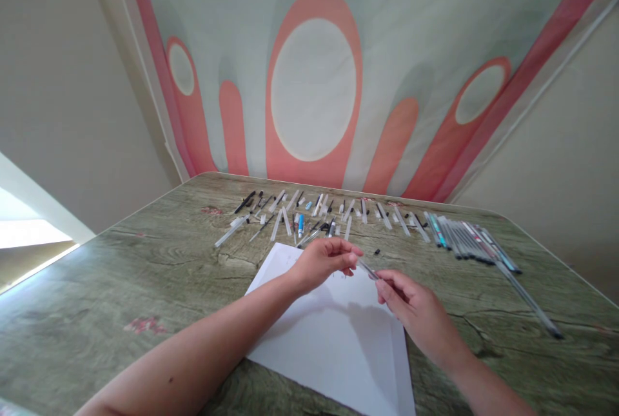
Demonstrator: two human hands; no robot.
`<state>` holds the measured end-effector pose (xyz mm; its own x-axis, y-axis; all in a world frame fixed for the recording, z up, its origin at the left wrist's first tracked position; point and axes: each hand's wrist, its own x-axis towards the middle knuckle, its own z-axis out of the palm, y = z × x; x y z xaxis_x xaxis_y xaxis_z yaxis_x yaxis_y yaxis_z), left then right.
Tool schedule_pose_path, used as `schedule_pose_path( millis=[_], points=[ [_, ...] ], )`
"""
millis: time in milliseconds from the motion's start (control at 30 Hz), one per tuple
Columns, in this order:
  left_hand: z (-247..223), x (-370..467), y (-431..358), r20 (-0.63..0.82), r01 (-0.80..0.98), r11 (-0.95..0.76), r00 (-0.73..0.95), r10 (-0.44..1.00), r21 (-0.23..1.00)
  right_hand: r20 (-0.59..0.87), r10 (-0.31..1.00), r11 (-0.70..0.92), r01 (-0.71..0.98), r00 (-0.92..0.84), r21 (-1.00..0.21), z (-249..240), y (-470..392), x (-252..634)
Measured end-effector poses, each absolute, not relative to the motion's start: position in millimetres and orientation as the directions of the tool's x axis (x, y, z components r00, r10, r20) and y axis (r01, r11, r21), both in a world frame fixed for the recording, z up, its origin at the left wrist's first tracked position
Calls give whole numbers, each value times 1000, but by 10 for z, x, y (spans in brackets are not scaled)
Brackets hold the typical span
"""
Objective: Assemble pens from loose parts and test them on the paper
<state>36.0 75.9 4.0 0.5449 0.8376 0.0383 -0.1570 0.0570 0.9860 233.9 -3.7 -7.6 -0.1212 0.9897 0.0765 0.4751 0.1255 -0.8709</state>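
Over a sheet of white paper [324, 345], my two hands meet at a slim greyish pen [368, 269]. The fingertips of my left hand [329, 261] pinch its upper left end. My right hand [411, 303] grips the lower right end between thumb and fingers. Both hands are closed and slightly above the paper. The fingers cover much of the pen, so I cannot tell whether it is whole. A small black cap [376, 251] lies on the table just beyond my hands.
Loose clear pen barrels [275, 224], refills and caps are scattered across the back of the wood-patterned table [184, 274]. Among them stands out a blue-and-white piece [300, 226]. To the right lies a row of pens [464, 238], with long clear pens [529, 300] angled nearer me.
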Motion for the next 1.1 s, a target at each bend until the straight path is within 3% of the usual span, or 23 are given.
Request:
schedule_pose_path(
  millis=[233, 467, 567, 800, 1100],
  points=[
    [122, 470, 561, 47, -328, 180, 581, 813, 927, 48, 968, 110, 240, -248, -964, -61, -88, 2114],
    [354, 603, 204, 221, -363, 33, 635, 740, 931, 162, 986, 169, 332, -47, -928, -83, -158, 2032],
    [344, 625, 156, 240, -379, 28, 640, 730, 925, 207, 977, 209, 365, -44, -907, -134, -152, 2018],
    [236, 666, 167, 110, -418, 134, 509, 854, 899, 209, 961, 274, 499, -183, -822, -339, -61, 1983],
    [188, 654, 237, 13, -402, 223, 507, 862, 888, 242, 940, 340, 580, -242, -740, -381, -75, 1942]
  ],
)
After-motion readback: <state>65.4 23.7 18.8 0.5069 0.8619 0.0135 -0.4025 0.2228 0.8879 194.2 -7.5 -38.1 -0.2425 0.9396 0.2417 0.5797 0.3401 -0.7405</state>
